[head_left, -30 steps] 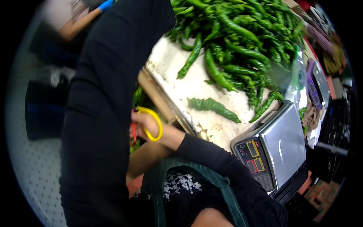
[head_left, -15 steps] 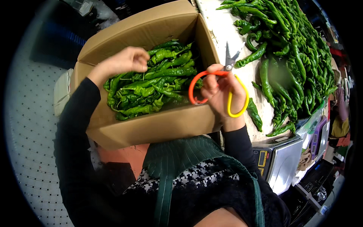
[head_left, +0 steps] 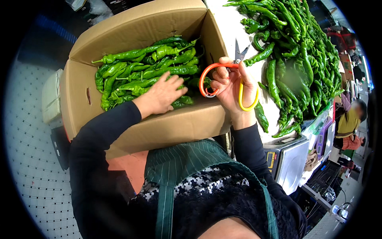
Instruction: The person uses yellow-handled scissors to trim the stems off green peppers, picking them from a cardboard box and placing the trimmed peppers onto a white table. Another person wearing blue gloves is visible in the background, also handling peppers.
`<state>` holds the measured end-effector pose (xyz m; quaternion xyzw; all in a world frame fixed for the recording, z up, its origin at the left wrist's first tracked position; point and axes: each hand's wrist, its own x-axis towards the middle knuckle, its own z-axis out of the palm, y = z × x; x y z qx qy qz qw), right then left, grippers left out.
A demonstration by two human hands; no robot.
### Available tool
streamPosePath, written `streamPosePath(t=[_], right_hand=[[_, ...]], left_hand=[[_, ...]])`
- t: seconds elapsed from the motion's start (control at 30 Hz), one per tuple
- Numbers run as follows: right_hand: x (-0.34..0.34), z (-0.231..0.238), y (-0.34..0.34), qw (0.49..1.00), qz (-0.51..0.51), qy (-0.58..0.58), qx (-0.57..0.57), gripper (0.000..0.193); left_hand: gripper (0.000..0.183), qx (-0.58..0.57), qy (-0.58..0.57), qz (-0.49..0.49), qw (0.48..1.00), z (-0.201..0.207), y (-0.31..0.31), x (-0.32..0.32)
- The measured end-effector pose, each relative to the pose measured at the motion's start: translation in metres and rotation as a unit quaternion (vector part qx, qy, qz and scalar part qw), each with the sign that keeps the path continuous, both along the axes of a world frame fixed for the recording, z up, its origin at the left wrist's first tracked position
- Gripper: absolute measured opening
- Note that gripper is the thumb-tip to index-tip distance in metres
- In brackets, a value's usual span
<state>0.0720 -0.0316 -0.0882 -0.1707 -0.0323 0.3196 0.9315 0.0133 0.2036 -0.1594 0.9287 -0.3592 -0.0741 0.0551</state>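
My left hand (head_left: 164,94) rests, fingers stretched and a little apart, on long green peppers (head_left: 137,73) inside a cardboard box (head_left: 171,126). It lies near the box's front wall, and what is beneath the palm is hidden. In my right hand (head_left: 234,89), over the box's right front corner, is a pair of scissors (head_left: 209,68) with one orange-red and one yellow handle loop. The fingers curl around the loops. Their blades stand apart and point away from me, toward the pale table (head_left: 232,20).
A large heap of green peppers (head_left: 306,75) covers the table's right side. Nearer me stands a scale (head_left: 292,161) with a metal plate. A purple scale-like device (head_left: 321,137) is beyond it. Another person (head_left: 350,119) is at the far right.
My left hand has come down and to the right, from above the peppers onto them. My right hand still holds the scissors in nearly the same place. The view has shifted slightly.
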Motion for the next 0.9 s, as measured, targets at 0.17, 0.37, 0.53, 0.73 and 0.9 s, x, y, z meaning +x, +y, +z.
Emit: streamPosePath(t=[0.17,0.37,0.53,0.73,0.9], right_hand=[[0.000,-0.001,0.000,0.999,-0.003,-0.003,-0.039,0.040],[-0.002,0.000,-0.004,1.000,-0.011,0.013,-0.005,0.043],[0.001,0.002,0.003,0.999,-0.011,0.012,-0.052,0.043],[0.001,0.000,-0.004,1.000,0.000,0.006,-0.017,0.037],[0.002,-0.002,-0.002,0.999,0.006,0.007,-0.041,0.037]], left_hand=[[0.029,0.130,0.103,-0.064,0.984,-0.020,-0.014,0.018],[0.022,-0.092,0.049,0.116,0.988,0.031,0.018,0.022],[0.027,-0.149,0.116,0.240,0.952,-0.023,0.038,0.045],[0.057,0.012,0.105,0.334,0.937,-0.023,0.005,0.059],[0.072,0.025,0.147,0.384,0.911,-0.025,0.007,0.063]])
